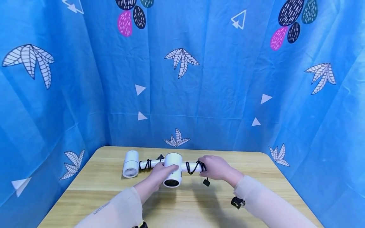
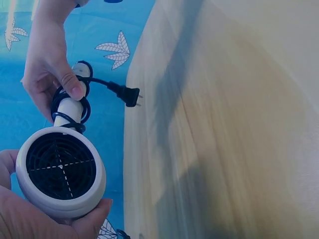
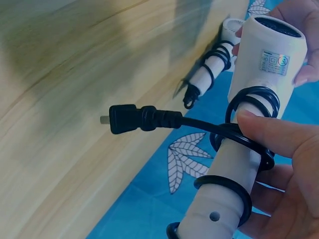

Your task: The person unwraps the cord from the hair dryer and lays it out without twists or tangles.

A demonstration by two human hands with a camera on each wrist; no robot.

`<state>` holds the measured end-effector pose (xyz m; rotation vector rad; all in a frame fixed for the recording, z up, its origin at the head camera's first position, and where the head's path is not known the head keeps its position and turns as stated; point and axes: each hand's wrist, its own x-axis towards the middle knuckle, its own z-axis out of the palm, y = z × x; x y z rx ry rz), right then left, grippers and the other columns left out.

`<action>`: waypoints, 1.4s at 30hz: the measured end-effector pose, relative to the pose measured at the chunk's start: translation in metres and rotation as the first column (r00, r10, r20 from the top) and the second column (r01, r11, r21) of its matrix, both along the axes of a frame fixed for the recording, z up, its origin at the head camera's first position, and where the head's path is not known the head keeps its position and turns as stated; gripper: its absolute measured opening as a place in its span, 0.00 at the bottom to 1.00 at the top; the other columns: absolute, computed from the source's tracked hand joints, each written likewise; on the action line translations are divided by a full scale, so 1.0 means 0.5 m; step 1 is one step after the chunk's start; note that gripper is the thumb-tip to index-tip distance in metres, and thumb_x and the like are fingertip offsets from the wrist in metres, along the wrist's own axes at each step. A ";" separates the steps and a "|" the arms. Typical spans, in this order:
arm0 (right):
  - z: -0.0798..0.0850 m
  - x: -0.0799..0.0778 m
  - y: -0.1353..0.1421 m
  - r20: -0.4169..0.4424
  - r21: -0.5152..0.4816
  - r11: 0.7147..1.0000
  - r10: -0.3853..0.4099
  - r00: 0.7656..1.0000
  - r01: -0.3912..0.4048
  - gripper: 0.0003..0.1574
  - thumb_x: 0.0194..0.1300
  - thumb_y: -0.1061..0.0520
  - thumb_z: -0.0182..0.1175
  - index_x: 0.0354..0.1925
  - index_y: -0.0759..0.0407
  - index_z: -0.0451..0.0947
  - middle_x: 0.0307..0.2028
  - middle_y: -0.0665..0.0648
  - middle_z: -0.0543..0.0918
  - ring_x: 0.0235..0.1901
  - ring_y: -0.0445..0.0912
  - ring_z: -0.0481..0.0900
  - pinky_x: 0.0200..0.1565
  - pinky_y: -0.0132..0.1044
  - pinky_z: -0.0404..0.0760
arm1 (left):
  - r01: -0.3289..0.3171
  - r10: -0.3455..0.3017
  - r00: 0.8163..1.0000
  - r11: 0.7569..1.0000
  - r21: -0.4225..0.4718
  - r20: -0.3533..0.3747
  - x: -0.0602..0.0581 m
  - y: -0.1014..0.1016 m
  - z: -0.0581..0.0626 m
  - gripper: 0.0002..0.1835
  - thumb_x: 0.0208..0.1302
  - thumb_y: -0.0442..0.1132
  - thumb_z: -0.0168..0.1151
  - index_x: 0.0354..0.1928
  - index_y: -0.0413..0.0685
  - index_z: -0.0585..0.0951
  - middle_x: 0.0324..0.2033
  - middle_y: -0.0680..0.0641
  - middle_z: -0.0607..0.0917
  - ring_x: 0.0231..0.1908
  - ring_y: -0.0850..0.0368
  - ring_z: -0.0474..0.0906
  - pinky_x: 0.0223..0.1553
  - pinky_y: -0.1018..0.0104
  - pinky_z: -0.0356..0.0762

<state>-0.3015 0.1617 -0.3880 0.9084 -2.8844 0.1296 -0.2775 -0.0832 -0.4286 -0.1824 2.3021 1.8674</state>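
A white hair dryer is held up over the table by both hands. My left hand grips its barrel, thumb on one side. My right hand holds the handle, which has a black cord wound around it. The cord's two-pin plug sticks out beside the right hand. In the left wrist view, the round dark grille at one end of the barrel shows. Part of the handle is hidden behind the right fingers.
A second white hair dryer lies on the wooden table at the left, its handle pointing right and wrapped in black cord. Blue patterned cloth hangs behind the table and on both sides.
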 end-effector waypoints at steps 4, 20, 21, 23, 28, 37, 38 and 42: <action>0.006 0.001 -0.010 -0.002 0.015 1.000 0.011 1.000 -0.011 0.21 0.52 0.48 0.76 0.42 0.52 0.81 0.30 0.45 0.77 0.26 0.40 0.71 0.28 0.38 0.73 | -0.006 0.006 1.000 1.000 0.009 -0.004 0.010 -0.012 -0.002 0.44 0.56 0.52 0.71 0.64 0.28 0.65 0.48 0.37 0.80 0.44 0.46 0.81 0.49 0.49 0.80; -0.005 0.013 -0.022 -0.086 -0.025 0.999 0.035 0.996 -0.038 0.35 0.54 0.44 0.76 0.56 0.60 0.81 0.38 0.52 0.85 0.32 0.43 0.78 0.35 0.42 0.79 | -0.012 0.012 1.000 0.999 0.030 -0.012 0.025 -0.041 0.007 0.37 0.58 0.53 0.70 0.58 0.31 0.72 0.45 0.40 0.83 0.38 0.52 0.83 0.45 0.56 0.80; -0.005 0.013 -0.023 -0.085 -0.027 0.999 0.033 0.996 -0.035 0.36 0.54 0.44 0.76 0.56 0.61 0.80 0.39 0.52 0.85 0.33 0.44 0.78 0.36 0.43 0.80 | -0.011 0.012 1.000 0.999 0.033 -0.013 0.026 -0.042 0.007 0.37 0.58 0.53 0.70 0.59 0.31 0.72 0.45 0.40 0.83 0.38 0.52 0.83 0.46 0.56 0.80; -0.005 0.014 -0.024 -0.085 -0.026 0.999 0.031 0.996 -0.034 0.37 0.55 0.43 0.75 0.57 0.61 0.80 0.42 0.54 0.85 0.35 0.45 0.80 0.38 0.44 0.80 | -0.011 0.012 1.000 0.999 0.038 -0.011 0.028 -0.044 0.007 0.37 0.58 0.54 0.69 0.59 0.31 0.71 0.45 0.40 0.83 0.39 0.52 0.83 0.46 0.55 0.80; -0.005 0.018 -0.024 -0.080 -0.033 0.999 0.041 0.996 -0.043 0.39 0.55 0.42 0.74 0.59 0.61 0.79 0.46 0.56 0.86 0.40 0.47 0.82 0.42 0.47 0.81 | -0.015 0.016 1.000 0.999 0.050 -0.002 0.032 -0.050 0.004 0.39 0.59 0.54 0.69 0.61 0.30 0.70 0.46 0.39 0.83 0.39 0.51 0.83 0.47 0.54 0.80; 0.001 0.025 -0.019 -0.057 -0.075 0.995 0.062 0.996 -0.066 0.41 0.57 0.42 0.74 0.61 0.64 0.77 0.52 0.60 0.84 0.51 0.55 0.82 0.53 0.50 0.80 | -0.018 0.019 1.000 0.999 0.048 -0.007 0.036 -0.055 0.004 0.40 0.59 0.55 0.69 0.62 0.31 0.70 0.46 0.40 0.83 0.39 0.52 0.83 0.46 0.54 0.80; 0.002 0.026 -0.018 -0.055 -0.082 0.994 0.061 0.997 -0.066 0.42 0.57 0.42 0.74 0.61 0.64 0.77 0.52 0.61 0.84 0.51 0.55 0.82 0.53 0.50 0.80 | -0.020 0.020 1.000 0.999 0.048 -0.009 0.036 -0.054 0.005 0.40 0.59 0.55 0.69 0.62 0.31 0.70 0.46 0.40 0.83 0.39 0.52 0.83 0.46 0.54 0.80; 0.005 0.030 -0.015 -0.060 -0.101 0.993 0.052 0.997 -0.058 0.42 0.56 0.43 0.75 0.61 0.65 0.77 0.52 0.61 0.84 0.50 0.54 0.81 0.52 0.49 0.80 | -0.022 0.023 1.000 0.999 0.049 -0.012 0.035 -0.054 0.005 0.40 0.58 0.55 0.69 0.61 0.30 0.70 0.46 0.40 0.83 0.39 0.51 0.83 0.47 0.54 0.80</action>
